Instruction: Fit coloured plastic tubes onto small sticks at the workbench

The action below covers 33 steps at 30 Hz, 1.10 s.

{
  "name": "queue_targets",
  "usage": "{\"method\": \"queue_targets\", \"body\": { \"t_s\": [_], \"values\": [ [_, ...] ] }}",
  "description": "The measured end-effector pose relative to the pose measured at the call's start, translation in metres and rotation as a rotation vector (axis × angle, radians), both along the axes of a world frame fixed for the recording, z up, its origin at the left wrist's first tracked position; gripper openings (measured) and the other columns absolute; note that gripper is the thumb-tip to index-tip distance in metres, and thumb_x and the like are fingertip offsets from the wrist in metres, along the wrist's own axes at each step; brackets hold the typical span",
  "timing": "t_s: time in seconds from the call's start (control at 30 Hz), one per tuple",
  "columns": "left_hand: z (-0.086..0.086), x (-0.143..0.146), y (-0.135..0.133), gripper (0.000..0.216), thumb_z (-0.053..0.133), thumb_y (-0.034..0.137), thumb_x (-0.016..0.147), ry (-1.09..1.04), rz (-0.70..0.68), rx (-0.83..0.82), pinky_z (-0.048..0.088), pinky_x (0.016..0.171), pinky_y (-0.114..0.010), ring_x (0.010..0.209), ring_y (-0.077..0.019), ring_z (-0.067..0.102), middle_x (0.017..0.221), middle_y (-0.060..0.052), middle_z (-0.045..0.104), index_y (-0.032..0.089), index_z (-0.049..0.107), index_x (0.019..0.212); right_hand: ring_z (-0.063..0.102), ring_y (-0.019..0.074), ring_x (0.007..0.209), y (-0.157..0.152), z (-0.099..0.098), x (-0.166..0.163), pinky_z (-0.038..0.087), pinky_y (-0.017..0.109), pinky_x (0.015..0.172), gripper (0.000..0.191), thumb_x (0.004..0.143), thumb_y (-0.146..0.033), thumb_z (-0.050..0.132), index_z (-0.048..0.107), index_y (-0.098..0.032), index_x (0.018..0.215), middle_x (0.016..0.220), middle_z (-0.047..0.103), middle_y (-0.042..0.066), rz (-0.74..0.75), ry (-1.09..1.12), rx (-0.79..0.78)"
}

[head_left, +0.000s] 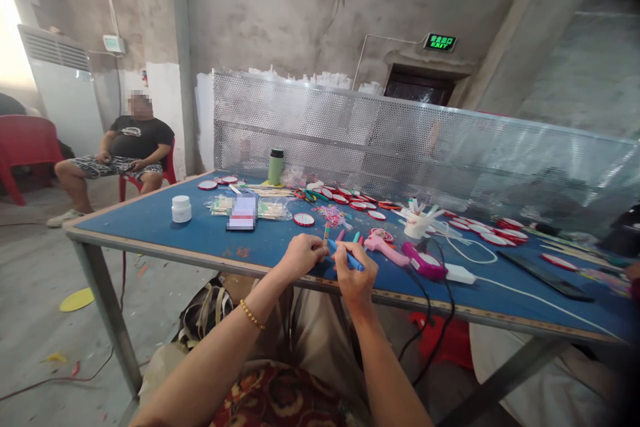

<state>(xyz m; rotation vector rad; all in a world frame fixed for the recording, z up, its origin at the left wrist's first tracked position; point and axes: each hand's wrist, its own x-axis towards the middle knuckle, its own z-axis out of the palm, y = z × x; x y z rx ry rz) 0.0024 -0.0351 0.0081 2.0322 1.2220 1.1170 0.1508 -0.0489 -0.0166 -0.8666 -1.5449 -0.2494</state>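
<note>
Both my hands meet at the near edge of a blue table (pixel 150 223). My left hand (pixel 301 255), with a gold bracelet at the wrist, is closed around a thin stick (pixel 326 234) that points up. My right hand (pixel 354 275) is closed on a blue stick (pixel 350 259) lying across its fingers. Several more coloured sticks (pixel 349 237) lie on the table just beyond my fingers. A pink tool (pixel 386 248) and a magenta device (pixel 424 261) rest just to the right of my right hand.
Red-rimmed round discs (pixel 303 219) are scattered over the table, with a white jar (pixel 181 209), a green bottle (pixel 275 166), packets of sticks (pixel 265 209), white cables (pixel 525 293) and a phone (pixel 545 273). A perforated metal screen (pixel 400 140) backs the table. A person (pixel 120 153) sits far left.
</note>
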Motion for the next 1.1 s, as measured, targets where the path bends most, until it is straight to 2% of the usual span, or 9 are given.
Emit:
{"method": "queue_targets", "body": {
  "t_s": [0.5, 1.1],
  "values": [
    [-0.0022, 0.0001, 0.0019, 0.027, 0.053, 0.023, 0.082, -0.021, -0.017, 0.01, 0.031, 0.058, -0.021, 0.057, -0.0106, 0.045, 0.051, 0.002, 0.051, 0.015, 0.063, 0.059, 0.068, 0.0151, 0.058, -0.0031, 0.0, -0.0003, 0.052, 0.025, 0.058, 0.022, 0.096, -0.029, 0.054, 0.065, -0.02, 0.08, 0.067, 0.072, 0.002, 0.034, -0.012, 0.002],
    [-0.0029, 0.0001, 0.003, 0.028, 0.054, 0.023, 0.082, -0.033, -0.016, 0.012, 0.03, 0.057, -0.022, 0.056, -0.0104, 0.044, 0.048, 0.003, 0.047, 0.015, 0.06, 0.056, 0.068, 0.0146, 0.058, -0.001, 0.0011, -0.0003, 0.051, 0.024, 0.057, 0.019, 0.096, -0.025, 0.054, 0.067, -0.019, 0.084, 0.066, 0.07, 0.001, 0.061, -0.053, 0.015]
  ]
}}
